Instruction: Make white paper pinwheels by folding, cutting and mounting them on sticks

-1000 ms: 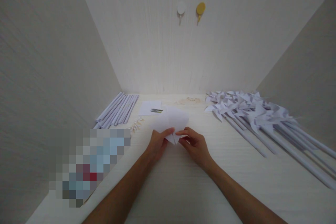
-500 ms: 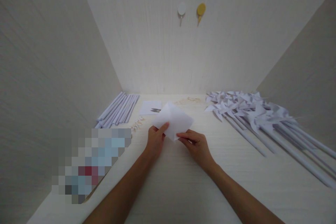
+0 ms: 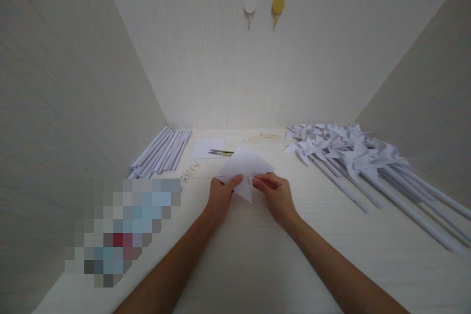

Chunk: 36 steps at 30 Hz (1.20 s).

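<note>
Both my hands are on one white paper sheet [image 3: 244,167], held just above the worktop [image 3: 257,255] near its middle. My left hand [image 3: 220,197] grips the sheet's left side, thumb on top and fingers curled under. My right hand [image 3: 275,194] pinches the right side between thumb and forefinger, the other fingers bent in toward the palm. The sheet reads as a kite-like shape: one corner points down between my two hands, another points away from me. Whether it is creased or only bent, I cannot tell.

Just beyond the sheet, a small pair of scissors [image 3: 221,152] lies across a flat white paper [image 3: 208,147]. To the left of that, a bundle of rolled white paper sticks [image 3: 162,152] lies side by side against the left wall. Between the sticks and my left hand sits a small cluster of pale fasteners [image 3: 187,174], too small to identify. A loose scatter of light bits [image 3: 263,137] lies at the back edge.

On the right, a heap of finished white paper pinwheels [image 3: 346,149] lies with their sticks running toward the near right corner.

On the back wall hang a white hook [image 3: 249,5] and a yellow hook [image 3: 277,5], side by side.
</note>
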Each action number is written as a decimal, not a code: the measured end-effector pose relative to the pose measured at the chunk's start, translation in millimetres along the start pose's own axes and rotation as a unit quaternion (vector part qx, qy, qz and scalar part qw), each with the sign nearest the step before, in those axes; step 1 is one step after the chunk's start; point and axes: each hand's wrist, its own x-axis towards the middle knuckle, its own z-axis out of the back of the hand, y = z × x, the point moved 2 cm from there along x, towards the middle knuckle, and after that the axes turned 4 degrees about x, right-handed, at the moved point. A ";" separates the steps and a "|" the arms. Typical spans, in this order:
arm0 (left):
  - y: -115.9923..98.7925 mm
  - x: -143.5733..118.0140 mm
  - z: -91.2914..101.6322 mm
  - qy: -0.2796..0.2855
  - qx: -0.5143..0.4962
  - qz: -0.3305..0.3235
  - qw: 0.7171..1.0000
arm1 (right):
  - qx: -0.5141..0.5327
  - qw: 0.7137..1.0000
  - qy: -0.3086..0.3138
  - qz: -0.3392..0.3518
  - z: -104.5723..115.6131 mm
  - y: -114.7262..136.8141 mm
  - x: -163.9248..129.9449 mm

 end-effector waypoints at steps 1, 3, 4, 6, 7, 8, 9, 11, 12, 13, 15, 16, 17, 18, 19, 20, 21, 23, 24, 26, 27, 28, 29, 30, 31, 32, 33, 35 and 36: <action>0.2 0.0 -0.3 -0.003 -0.001 0.000 1.000 | 0.002 1.000 0.000 -0.006 -0.5 0.5 -0.4; 0.2 0.6 -0.2 -0.014 -0.003 -0.003 1.000 | 0.007 1.000 0.008 -0.008 -2.8 2.9 -1.5; 0.1 1.2 0.2 -0.020 -0.005 -0.008 1.000 | 0.013 1.000 0.013 -0.007 -4.2 4.3 -2.2; 0.1 2.6 1.6 -0.031 -0.006 -0.016 0.999 | 0.024 0.999 0.023 -0.010 -6.7 6.1 -3.3; 0.3 3.3 2.4 -0.037 -0.005 -0.021 0.999 | 0.023 0.999 0.026 -0.014 -7.7 6.4 -3.8; 0.4 3.8 3.2 -0.043 -0.004 -0.025 0.999 | 0.018 0.999 0.028 -0.020 -8.4 6.3 -4.3; 0.7 4.2 3.8 -0.049 -0.003 -0.028 0.998 | 0.012 0.999 0.029 -0.026 -8.9 6.1 -4.7; 0.9 4.5 4.7 -0.062 -0.002 -0.031 0.998 | 0.003 0.999 0.039 -0.032 -9.6 5.8 -5.7; 0.9 4.5 4.9 -0.067 -0.004 -0.030 0.997 | 0.004 0.998 0.049 -0.027 -9.9 6.1 -6.2; 0.7 4.4 4.9 -0.072 -0.009 -0.028 0.997 | 0.011 0.998 0.060 -0.017 -10.1 6.9 -6.6; 0.0 4.3 4.9 -0.082 -0.022 -0.023 0.996 | 0.046 0.996 0.074 0.010 -9.1 9.2 -6.8; -0.3 4.3 4.9 -0.085 -0.028 -0.018 0.996 | 0.077 0.994 0.071 0.020 -7.7 10.5 -6.3; -0.6 4.4 4.9 -0.086 -0.034 -0.011 0.996 | 0.117 0.991 0.060 0.022 -5.5 11.5 -5.3; -0.8 4.6 4.9 -0.083 -0.041 -0.004 0.996 | 0.162 0.986 0.041 0.014 -2.7 12.0 -3.8; -0.9 4.8 4.8 -0.077 -0.047 0.004 0.996 | 0.207 0.978 0.015 -0.004 0.6 11.8 -2.0; -0.8 5.1 4.7 -0.068 -0.053 0.012 0.996 | 0.247 0.969 -0.014 -0.028 3.9 11.0 0.1; -0.5 5.4 4.5 -0.055 -0.057 0.021 0.997 | 0.276 0.958 -0.043 -0.056 7.0 9.8 2.2; 0.7 5.7 4.5 -0.031 -0.053 0.034 0.998 | 0.297 0.945 -0.078 -0.112 11.0 7.1 5.8; 1.5 5.7 4.7 -0.019 -0.041 0.038 0.998 | 0.291 0.944 -0.078 -0.134 11.4 6.1 6.9; 2.7 5.2 5.4 0.000 0.001 0.037 0.999 | 0.264 0.949 -0.050 -0.163 9.5 5.2 7.4; 2.9 4.6 5.7 0.006 0.029 0.031 0.999 | 0.245 0.955 -0.029 -0.166 7.6 5.2 6.7; 2.5 3.8 6.0 0.010 0.058 0.022 0.998 | 0.226 0.960 -0.008 -0.164 5.6 5.4 5.6; 1.8 3.0 6.0 0.011 0.086 0.012 0.996 | 0.207 0.965 0.011 -0.158 3.8 5.5 4.1; 0.8 2.1 5.9 0.013 0.110 0.004 0.994 | 0.188 0.970 0.025 -0.150 2.5 5.4 2.6; -0.4 1.2 5.4 0.015 0.128 -0.003 0.992 | 0.169 0.975 0.033 -0.143 1.9 4.9 1.2; -1.5 0.5 4.8 0.020 0.139 -0.008 0.990 | 0.153 0.978 0.036 -0.139 1.8 4.0 0.2; -2.3 0.1 4.0 0.026 0.145 -0.010 0.989 | 0.140 0.980 0.036 -0.137 2.4 2.7 -0.4; -3.1 0.1 2.9 0.034 0.142 -0.009 0.989 | 0.128 0.983 0.030 -0.131 4.3 -0.4 -0.4; -3.0 0.4 2.6 0.037 0.134 -0.007 0.990 | 0.128 0.983 0.028 -0.126 5.2 -1.7 0.1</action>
